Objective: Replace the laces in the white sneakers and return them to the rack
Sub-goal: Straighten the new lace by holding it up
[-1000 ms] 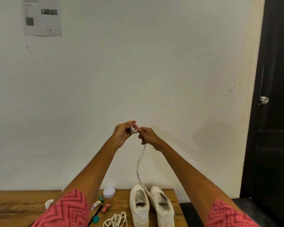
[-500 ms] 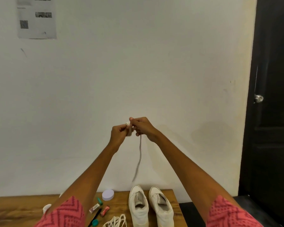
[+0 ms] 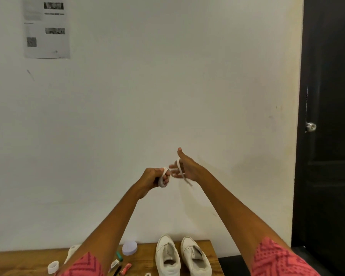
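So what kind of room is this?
Probably a plain room in a home or small workspace: a wooden table against a bare white wall, a dark door with a knob, and a printed sheet stuck up.

— How are the arms held?
— Both are stretched forward and raised, bare below patterned red sleeves.

— And the left hand (image 3: 154,177)?
— It is curled into a fist, and a white lace (image 3: 163,179) appears to be wound round its fingers (image 3: 166,177).

— The right hand (image 3: 184,166)?
— It is spread open, thumb pointed up, with the lace's end draped across the straightened fingers (image 3: 173,169).
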Demonstrator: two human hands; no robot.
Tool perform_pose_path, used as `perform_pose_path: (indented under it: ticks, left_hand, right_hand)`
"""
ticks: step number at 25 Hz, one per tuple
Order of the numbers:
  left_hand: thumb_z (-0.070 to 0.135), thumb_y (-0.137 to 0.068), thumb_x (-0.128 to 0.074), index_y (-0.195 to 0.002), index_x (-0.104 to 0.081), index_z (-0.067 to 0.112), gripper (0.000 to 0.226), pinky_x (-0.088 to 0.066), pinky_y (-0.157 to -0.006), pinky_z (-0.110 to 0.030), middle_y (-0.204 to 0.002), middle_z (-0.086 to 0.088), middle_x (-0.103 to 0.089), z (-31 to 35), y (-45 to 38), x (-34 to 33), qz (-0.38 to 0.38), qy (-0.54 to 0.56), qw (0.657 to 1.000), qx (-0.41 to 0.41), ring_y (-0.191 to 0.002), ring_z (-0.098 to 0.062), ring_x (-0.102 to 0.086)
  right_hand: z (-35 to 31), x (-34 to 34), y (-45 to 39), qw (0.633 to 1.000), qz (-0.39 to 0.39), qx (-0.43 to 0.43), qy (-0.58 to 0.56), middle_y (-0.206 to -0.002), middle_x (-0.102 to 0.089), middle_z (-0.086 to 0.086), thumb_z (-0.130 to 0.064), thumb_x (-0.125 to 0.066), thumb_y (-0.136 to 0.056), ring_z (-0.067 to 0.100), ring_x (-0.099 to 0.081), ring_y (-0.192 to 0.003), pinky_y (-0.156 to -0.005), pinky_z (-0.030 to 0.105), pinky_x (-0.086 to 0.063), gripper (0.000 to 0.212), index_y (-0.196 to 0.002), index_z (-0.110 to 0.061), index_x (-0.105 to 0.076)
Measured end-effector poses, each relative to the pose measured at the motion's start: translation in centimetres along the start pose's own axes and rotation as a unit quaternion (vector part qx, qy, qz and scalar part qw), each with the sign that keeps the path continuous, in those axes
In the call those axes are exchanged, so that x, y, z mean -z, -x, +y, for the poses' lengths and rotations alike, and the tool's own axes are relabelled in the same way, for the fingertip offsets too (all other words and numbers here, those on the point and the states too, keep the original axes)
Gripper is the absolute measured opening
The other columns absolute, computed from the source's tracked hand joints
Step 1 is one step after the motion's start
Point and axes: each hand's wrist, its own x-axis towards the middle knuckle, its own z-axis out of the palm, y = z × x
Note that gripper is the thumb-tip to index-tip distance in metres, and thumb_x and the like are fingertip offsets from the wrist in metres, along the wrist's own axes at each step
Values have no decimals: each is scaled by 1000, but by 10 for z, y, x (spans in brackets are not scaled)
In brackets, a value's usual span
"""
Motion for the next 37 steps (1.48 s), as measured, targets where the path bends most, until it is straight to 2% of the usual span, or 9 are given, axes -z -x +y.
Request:
perform_pose_path:
  ticks: [2, 7, 11, 14, 18, 24, 27, 30, 37]
  left_hand:
    - [8, -97, -38, -80, -63, 3, 31, -54, -61, -20, -58, 0, -58, 4, -2, 0, 26, 39, 999, 3, -55, -12, -57]
    - [8, -97, -41, -80, -64, 1, 30, -56, -62, -21, -60, -3, -57, 9, -6, -5, 58, 55, 997, 6, -55, -14, -58]
    - [6, -95, -43, -81, -66, -1, 28, -56, -62, -23, -60, -6, -59, 9, -9, -2, 75, 9, 997, 12, -52, -14, -60]
    - [11, -96, -45, -87, -66, -2, 26, -56, -67, -26, -68, -10, -61, 10, -13, -5, 90, -4, 996, 3, -54, -14, -62]
    - [18, -97, -48, -99, -69, 1, 27, -55, -82, -34, -80, -9, -68, 9, -19, -6, 132, -41, 990, -23, -72, -21, -65]
    - [14, -97, -48, -109, -63, 0, 24, -53, -84, -28, -100, -10, -67, 4, -19, 5, 198, 4, 977, -80, -91, -22, -65]
    - [9, -97, -47, -107, -65, -2, 23, -49, -87, -27, -102, -9, -67, -3, -20, 13, 209, -123, 962, -121, -93, -15, -62]
    - [7, -95, -48, -87, -67, -1, 22, -47, -74, -26, -81, -13, -66, -12, -16, 14, 158, -249, 947, -128, -68, -4, -59]
    - [14, -96, -50, -104, -64, -10, 28, -54, -72, -20, -93, -17, -69, -5, -10, 10, 0, -172, 984, -43, -83, -17, -67]
  right_hand:
    - [18, 7, -2, 998, 11, -43, 36, -85, -69, 10, -61, -26, -96, 23, -66, -75, -67, 30, -51, 68, -86, -5, -63]
    - [41, 12, -11, 966, 255, -23, 31, -70, -53, 5, -15, -51, -86, 16, -45, -52, -48, 21, -36, 14, -88, -2, -55]
    - [30, 12, 1, 981, 161, -86, 64, -95, -51, 9, -16, -49, -92, 25, -53, -85, -83, 37, -44, 17, -104, -4, -47]
    - [22, 2, 5, 990, 78, 2, 116, -129, -52, 10, -4, -50, -90, 26, -46, -123, -93, 34, -34, 37, -128, -5, -51]
    - [23, -10, 4, 984, -102, 87, 122, -107, -67, 7, -7, -48, -92, 21, -65, -99, -93, 40, -44, 29, -119, -16, -57]
    - [32, -17, 6, 972, -110, 67, 198, -63, -41, 2, -18, -45, -99, 14, -46, -56, -81, 35, -56, 26, -100, -3, -65]
    - [29, -23, 12, 966, -153, 67, 199, -59, -32, 0, -26, -46, -99, 11, -39, -52, -75, 31, -56, 31, -84, -7, -65]
    - [20, -29, 12, 978, -119, 100, 135, -51, -36, -4, -30, -47, -98, 9, -38, -45, -65, 27, -51, 36, -76, -6, -64]
    - [10, -17, 3, 993, -3, 114, 10, -46, -40, -7, -31, -51, -97, 8, -35, -43, -54, 21, -44, 34, -95, -3, -70]
